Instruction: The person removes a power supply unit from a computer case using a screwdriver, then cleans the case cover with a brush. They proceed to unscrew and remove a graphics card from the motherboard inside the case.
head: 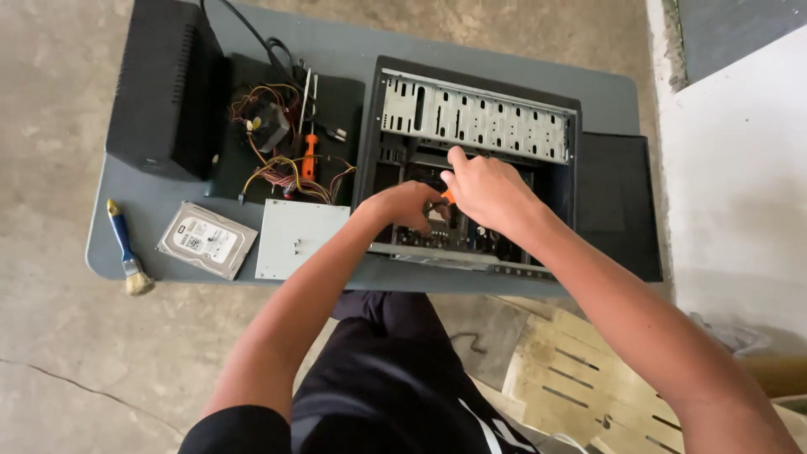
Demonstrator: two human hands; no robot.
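Two hands work inside the open case [471, 168] on the table [353, 277]. Left of the grip lie a brush [126, 252], a hard drive [206, 240] and a metal plate [298, 238]. Left hand [408, 206] curls in the case; whether it clasps anything I cannot tell. Right hand [483, 189] clenches an orange-handled tool [448, 197], seemingly loosening a part; the next move calls for a steady tip.

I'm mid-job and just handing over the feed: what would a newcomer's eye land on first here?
First, the open computer case at the middle of the grey table, with the left hand and right hand both inside it, an orange-handled tool between them. Next, the hard drive and blue-handled brush lying at the table's left end.
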